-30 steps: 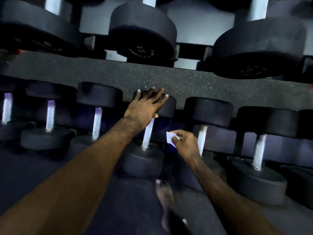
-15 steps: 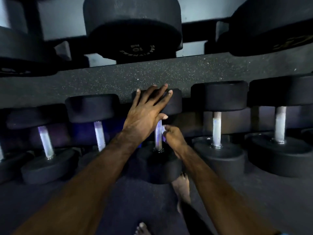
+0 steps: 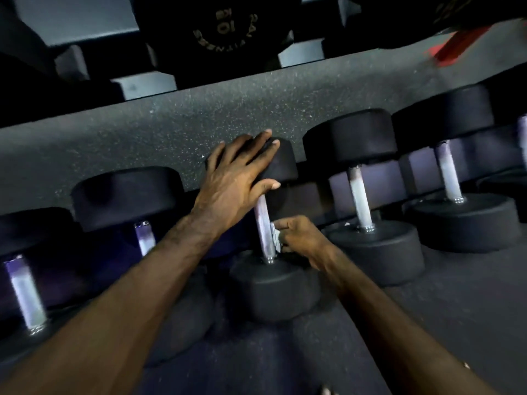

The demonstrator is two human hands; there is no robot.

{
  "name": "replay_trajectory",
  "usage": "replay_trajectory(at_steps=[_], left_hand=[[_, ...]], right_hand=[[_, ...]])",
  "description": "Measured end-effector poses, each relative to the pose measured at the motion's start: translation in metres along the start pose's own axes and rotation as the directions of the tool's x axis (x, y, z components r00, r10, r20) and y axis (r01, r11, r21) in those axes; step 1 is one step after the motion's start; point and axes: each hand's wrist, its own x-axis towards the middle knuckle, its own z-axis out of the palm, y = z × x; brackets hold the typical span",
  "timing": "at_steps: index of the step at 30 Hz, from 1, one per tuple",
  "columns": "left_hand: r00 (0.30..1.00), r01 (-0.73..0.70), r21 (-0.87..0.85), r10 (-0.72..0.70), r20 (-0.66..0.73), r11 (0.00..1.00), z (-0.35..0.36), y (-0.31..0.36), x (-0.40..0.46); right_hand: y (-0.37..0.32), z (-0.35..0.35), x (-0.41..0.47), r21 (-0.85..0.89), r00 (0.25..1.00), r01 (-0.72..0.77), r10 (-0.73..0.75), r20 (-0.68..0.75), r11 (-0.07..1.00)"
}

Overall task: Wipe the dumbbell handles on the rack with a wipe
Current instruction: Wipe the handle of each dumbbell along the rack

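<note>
Two hands busy: left hand [image 3: 238,172] flat on dumbbell [image 3: 281,163] head, right hand [image 3: 299,238] pinching wipe [image 3: 276,238] at handle [image 3: 263,229], centre frame. Risk: small wipe may slip from fingers w/ fast strokes.

Colours for you: wipe [image 3: 276,238] is white, pressed to a silver-grey handle [image 3: 263,229] with a violet sheen. Dumbbell heads, e.g. the near one [image 3: 273,289], are matte black. Rack ledge [image 3: 142,141] is dark grey with fine white speckles. Top-shelf dumbbell [image 3: 225,27] is black with pale gold lettering, "10" readable. Red strip [image 3: 462,42] at upper right, blurred. Neighbouring handle [image 3: 360,201] reads whitish-grey, violet near its top.
</note>
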Motion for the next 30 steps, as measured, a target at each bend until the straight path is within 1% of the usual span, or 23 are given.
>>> replay_trajectory(at_steps=[2,3,4,7,8,9,11,12,14,15,16,17,18,20,21,22,23,24,26,27,28,29,30], left_hand=[[0.997,-0.038,0.014,0.039,-0.071,0.999,0.008,-0.007,-0.003],[0.995,-0.047,0.018,0.048,-0.091,0.999,0.011,-0.009,-0.002],[0.994,-0.055,0.005,0.055,-0.094,0.998,0.013,-0.009,-0.001],[0.987,-0.069,-0.037,0.063,-0.15,0.997,0.018,-0.011,-0.001],[0.983,-0.076,-0.032,0.07,-0.168,0.997,0.021,-0.011,-0.003],[0.98,-0.082,-0.03,0.075,-0.185,0.996,0.023,-0.01,-0.005],[0.975,-0.085,-0.025,0.078,-0.209,0.996,0.026,-0.011,-0.008],[0.975,-0.083,-0.028,0.076,-0.209,0.996,0.028,-0.011,-0.008],[0.972,-0.088,-0.031,0.079,-0.219,0.996,0.031,-0.013,-0.006],[0.967,-0.094,-0.026,0.085,-0.238,0.995,0.034,-0.014,-0.006],[0.966,-0.096,-0.027,0.086,-0.245,0.995,0.036,-0.015,-0.006],[0.962,-0.1,-0.028,0.089,-0.257,0.995,0.041,-0.015,-0.006],[0.96,-0.101,-0.036,0.088,-0.265,0.994,0.042,-0.016,-0.006],[0.957,-0.099,-0.063,0.078,-0.281,0.993,0.042,-0.016,-0.006],[0.957,-0.101,-0.083,0.074,-0.279,0.991,0.041,-0.017,-0.004],[0.959,-0.095,-0.098,0.065,-0.276,0.991,0.042,-0.016,-0.004],[0.96,-0.083,-0.095,0.054,-0.276,0.992,0.039,-0.016,-0.011],[0.966,-0.075,-0.109,0.046,-0.255,0.991,0.039,-0.017,-0.008],[0.97,-0.062,-0.121,0.031,-0.243,0.991,0.039,-0.014,-0.007],[0.969,-0.049,-0.132,0.016,-0.245,0.99,0.039,-0.011,-0.009],[0.97,-0.041,-0.147,0.004,-0.244,0.988,0.039,-0.009,-0.009],[0.971,-0.039,-0.161,-0.001,-0.241,0.986,0.039,-0.008,-0.008],[0.969,-0.04,-0.168,-0.002,-0.246,0.985,0.038,-0.007,-0.008]], right_hand=[[-0.001,0.001,0.012,0.165,0.997,0.06,-0.052,-0.054,0.984],[0.001,0.002,0.015,0.18,0.995,0.087,-0.079,-0.054,0.98],[0.005,0.003,0.015,0.131,0.993,0.11,-0.104,-0.051,0.985],[0.019,0.0,0.014,-0.13,0.99,0.134,-0.138,-0.024,0.982],[0.02,-0.001,0.016,-0.142,0.991,0.125,-0.131,-0.031,0.982],[0.018,-0.001,0.021,-0.097,0.99,0.127,-0.133,-0.055,0.987],[0.01,0.006,0.035,0.029,0.974,0.2,-0.196,-0.115,0.979],[0.007,0.008,0.042,0.029,0.965,0.231,-0.225,-0.135,0.972],[0.004,0.005,0.042,-0.096,0.966,0.228,-0.238,-0.098,0.969],[0.006,0.0,0.04,-0.155,0.975,0.211,-0.219,-0.035,0.965],[0.008,-0.003,0.037,-0.174,0.983,0.184,-0.182,0.029,0.967],[0.009,-0.007,0.035,-0.172,0.984,0.176,-0.168,0.064,0.969],[0.004,-0.008,0.037,-0.154,0.982,0.186,-0.179,0.062,0.97],[-0.006,-0.005,0.048,-0.047,0.972,0.231,-0.232,-0.019,0.972],[-0.011,-0.003,0.055,0.042,0.968,0.244,-0.241,-0.063,0.969],[-0.011,-0.002,0.059,0.092,0.968,0.246,-0.239,-0.079,0.965],[-0.009,0.002,0.054,0.079,0.969,0.246,-0.242,-0.053,0.966],[-0.004,-0.002,0.051,0.025,0.975,0.224,-0.224,-0.004,0.974],[0.01,-0.01,0.039,-0.117,0.979,0.174,-0.159,0.127,0.978],[0.014,-0.011,0.034,-0.144,0.972,0.174,-0.147,0.183,0.974],[0.013,-0.01,0.03,-0.137,0.969,0.177,-0.148,0.199,0.975],[0.008,-0.008,0.031,-0.096,0.969,0.197,-0.179,0.169,0.976],[0.001,-0.005,0.033,-0.037,0.971,0.222,-0.218,0.104,0.974]])
